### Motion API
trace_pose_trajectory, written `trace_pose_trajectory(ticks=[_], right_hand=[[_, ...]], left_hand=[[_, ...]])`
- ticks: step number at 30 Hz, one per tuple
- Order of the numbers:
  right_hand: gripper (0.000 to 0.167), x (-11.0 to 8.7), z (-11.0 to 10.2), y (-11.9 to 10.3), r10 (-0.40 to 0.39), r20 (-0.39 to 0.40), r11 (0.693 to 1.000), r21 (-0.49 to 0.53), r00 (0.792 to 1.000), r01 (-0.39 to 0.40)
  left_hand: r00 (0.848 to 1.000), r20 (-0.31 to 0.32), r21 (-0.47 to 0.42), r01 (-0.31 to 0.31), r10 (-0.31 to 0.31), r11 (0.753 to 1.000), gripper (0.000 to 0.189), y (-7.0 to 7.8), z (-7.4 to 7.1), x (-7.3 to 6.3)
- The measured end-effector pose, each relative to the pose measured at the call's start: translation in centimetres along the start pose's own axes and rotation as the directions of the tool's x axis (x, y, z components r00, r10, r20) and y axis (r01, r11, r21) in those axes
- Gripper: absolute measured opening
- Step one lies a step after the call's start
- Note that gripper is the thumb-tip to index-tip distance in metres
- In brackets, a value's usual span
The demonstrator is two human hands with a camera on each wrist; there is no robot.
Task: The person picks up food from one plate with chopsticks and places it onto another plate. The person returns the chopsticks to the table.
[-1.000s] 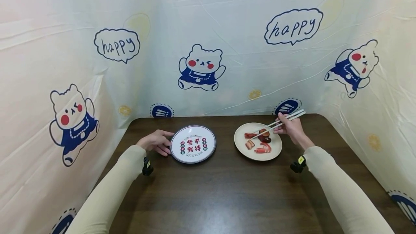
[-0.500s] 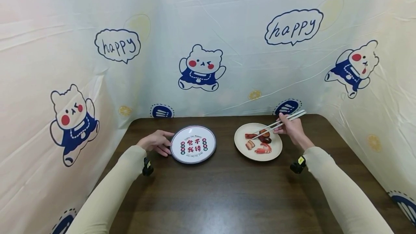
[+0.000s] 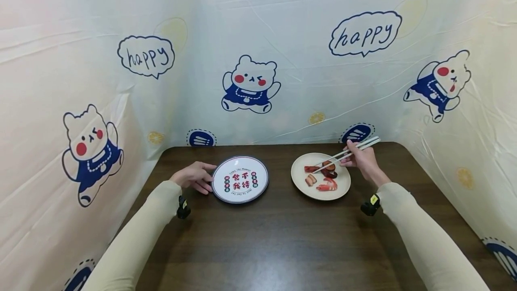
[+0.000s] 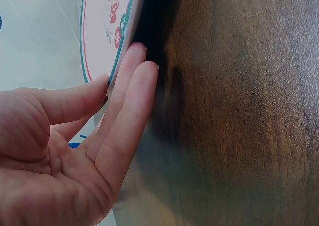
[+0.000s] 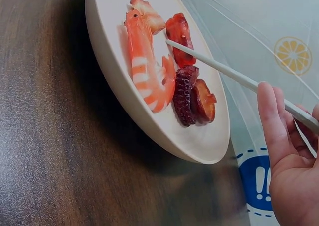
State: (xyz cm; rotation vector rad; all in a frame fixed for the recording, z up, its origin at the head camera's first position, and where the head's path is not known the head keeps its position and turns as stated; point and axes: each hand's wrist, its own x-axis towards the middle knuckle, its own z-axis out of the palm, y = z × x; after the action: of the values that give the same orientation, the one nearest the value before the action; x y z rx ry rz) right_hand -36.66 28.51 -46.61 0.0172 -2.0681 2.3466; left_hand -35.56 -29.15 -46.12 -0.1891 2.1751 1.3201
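A white plate (image 3: 240, 180) with a dark rim and red printed characters lies left of centre. My left hand (image 3: 194, 177) holds its left rim, thumb (image 4: 79, 100) at the edge and fingers against the side. In my right hand (image 3: 362, 160) is a pair of pale chopsticks (image 3: 365, 144), reaching over the cream plate (image 3: 341, 185). Their tips are at a glossy red food piece (image 5: 180, 39); one tip is hidden in the right wrist view. A shrimp (image 5: 144, 71), a purple tentacle (image 5: 184, 94), an orange-brown round slice (image 5: 203, 101) and a small pinkish piece (image 3: 310, 179) share that plate.
Both plates rest apart on a dark brown wooden table (image 3: 258, 237). A pale curtain (image 3: 258, 21) printed with bears and "happy" bubbles hangs behind the table and along both sides. Dark devices are strapped at both wrists.
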Motion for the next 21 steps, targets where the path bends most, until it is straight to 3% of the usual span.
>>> trace_pose_trajectory(ticks=[10,21], right_hand=[[0.056,0.02,0.15,0.01,0.047,0.041,0.999,0.0,0.998,-0.047],[0.048,0.16,0.32,0.22,0.029,0.045,0.999,0.035,0.999,-0.031]], left_hand=[[1.0,0.013,-0.006,-0.008,0.008,1.0,0.065,0.14,0.15,-0.16],[1.0,0.009,-0.009,-0.005,0.005,1.0,0.066,0.07,0.03,-0.17]])
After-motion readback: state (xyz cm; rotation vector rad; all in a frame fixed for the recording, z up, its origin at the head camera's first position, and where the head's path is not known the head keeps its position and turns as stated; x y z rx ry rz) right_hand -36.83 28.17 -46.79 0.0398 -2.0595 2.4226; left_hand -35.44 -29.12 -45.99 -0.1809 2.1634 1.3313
